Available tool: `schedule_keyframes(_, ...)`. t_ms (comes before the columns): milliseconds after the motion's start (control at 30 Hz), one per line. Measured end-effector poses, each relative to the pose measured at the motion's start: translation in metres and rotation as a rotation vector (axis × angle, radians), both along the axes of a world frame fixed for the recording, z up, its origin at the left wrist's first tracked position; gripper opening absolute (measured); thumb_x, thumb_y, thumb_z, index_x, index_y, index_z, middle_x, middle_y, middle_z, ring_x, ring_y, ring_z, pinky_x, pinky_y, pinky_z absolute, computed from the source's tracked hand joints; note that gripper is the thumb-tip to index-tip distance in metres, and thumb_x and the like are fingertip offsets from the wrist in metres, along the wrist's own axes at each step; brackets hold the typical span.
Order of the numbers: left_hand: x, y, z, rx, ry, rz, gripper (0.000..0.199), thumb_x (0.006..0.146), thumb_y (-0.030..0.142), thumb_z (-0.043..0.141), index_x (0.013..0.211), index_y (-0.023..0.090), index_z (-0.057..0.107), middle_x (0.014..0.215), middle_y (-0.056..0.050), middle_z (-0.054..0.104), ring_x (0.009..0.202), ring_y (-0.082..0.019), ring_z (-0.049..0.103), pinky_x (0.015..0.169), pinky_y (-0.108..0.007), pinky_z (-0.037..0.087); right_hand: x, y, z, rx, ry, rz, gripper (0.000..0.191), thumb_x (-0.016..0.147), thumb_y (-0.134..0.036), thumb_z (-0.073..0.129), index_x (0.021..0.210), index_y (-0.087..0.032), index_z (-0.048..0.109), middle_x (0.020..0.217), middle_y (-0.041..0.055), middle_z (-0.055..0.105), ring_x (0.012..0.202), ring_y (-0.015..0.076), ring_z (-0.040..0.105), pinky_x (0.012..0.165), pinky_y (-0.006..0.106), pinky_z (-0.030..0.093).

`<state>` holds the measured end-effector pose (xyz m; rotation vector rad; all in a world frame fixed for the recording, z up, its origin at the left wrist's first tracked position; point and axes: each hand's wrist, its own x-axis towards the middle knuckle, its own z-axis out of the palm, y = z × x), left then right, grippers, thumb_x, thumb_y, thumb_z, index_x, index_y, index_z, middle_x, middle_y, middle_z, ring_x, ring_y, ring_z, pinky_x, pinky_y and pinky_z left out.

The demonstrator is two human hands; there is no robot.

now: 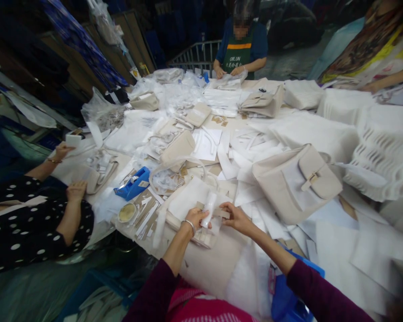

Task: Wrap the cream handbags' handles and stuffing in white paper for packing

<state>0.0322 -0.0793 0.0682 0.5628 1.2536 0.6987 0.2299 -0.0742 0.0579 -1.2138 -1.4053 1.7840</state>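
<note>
A long table [204, 264] is heaped with pale fabric offcuts [255, 150], and a blue tape dispenser [132, 183] lies toward the left. At the near edge, the left hand [196, 219], wearing a silver bangle [189, 226], and the right hand [237, 218] pinch a narrow white rolled tube [208, 210] and a beige strap [220, 213] between their closed fingers. A cream handbag [297, 183] lies further right.

Bag [297, 183] on table [215, 264], tape disp. [132, 183] to L, L hand [197, 219] & R hand [237, 217] nearer, co-worker [242, 49] behind
</note>
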Motion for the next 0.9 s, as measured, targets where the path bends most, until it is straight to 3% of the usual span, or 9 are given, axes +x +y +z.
schedule_keyframes(100,0.000,0.001,-0.002,-0.002,0.002,0.009,0.034,0.064,0.033,0.074,0.076,0.011,0.050,0.067,-0.009,0.067,0.041,-0.015,0.058,0.041,-0.029,0.048,0.011,-0.014,0.000,0.388,-0.110,-0.028,0.037,0.068,-0.009,0.056,0.104,-0.021,0.053,0.096,0.0038,0.062,0.085,0.0163,0.058,0.073,0.029,0.048)
schedule_keyframes(200,0.002,0.003,-0.003,-0.009,0.011,0.025,0.030,0.063,0.029,0.072,0.072,0.011,0.050,0.064,-0.009,0.066,0.039,-0.017,0.058,0.038,-0.029,0.047,0.010,-0.013,0.005,0.617,-0.278,-0.050,0.026,0.077,-0.006,0.044,0.093,-0.021,0.058,0.083,0.0025,0.061,0.075,0.0141,0.057,0.071,0.027,0.045)
schedule_keyframes(300,0.004,0.003,-0.002,0.004,0.041,0.022,0.025,0.064,0.028,0.068,0.070,0.011,0.051,0.063,-0.009,0.066,0.039,-0.017,0.057,0.037,-0.029,0.046,0.001,0.003,0.017,0.822,-0.392,-0.033,0.019,0.083,-0.011,0.045,0.082,-0.020,0.061,0.080,0.0025,0.057,0.074,0.0137,0.053,0.066,0.025,0.042)
schedule_keyframes(433,0.009,0.003,-0.001,0.019,0.114,0.046,0.020,0.062,0.024,0.066,0.071,0.012,0.052,0.059,-0.007,0.065,0.038,-0.015,0.055,0.036,-0.028,0.044,-0.019,0.032,0.035,1.034,-0.389,0.140,0.017,0.083,-0.014,0.047,0.074,-0.019,0.060,0.085,0.0034,0.055,0.079,0.0143,0.050,0.069,0.025,0.040)
schedule_keyframes(633,0.011,0.002,-0.001,0.026,0.202,0.085,0.016,0.061,0.020,0.063,0.068,0.014,0.050,0.054,-0.003,0.062,0.032,-0.013,0.050,0.031,-0.023,0.035,-0.042,0.065,0.027,0.988,-0.356,0.418,0.010,0.075,-0.008,0.052,0.071,-0.016,0.057,0.077,0.0042,0.055,0.078,0.0153,0.050,0.069,0.025,0.040)
schedule_keyframes(900,0.012,-0.005,0.007,0.128,0.089,0.077,0.033,0.063,0.038,0.068,0.073,0.012,0.051,0.064,-0.005,0.065,0.033,-0.010,0.050,0.033,-0.024,0.037,-0.053,0.083,0.027,0.724,-0.459,0.539,0.010,0.066,-0.006,0.057,0.071,-0.015,0.056,0.074,0.0009,0.055,0.069,0.0111,0.048,0.061,0.021,0.036)
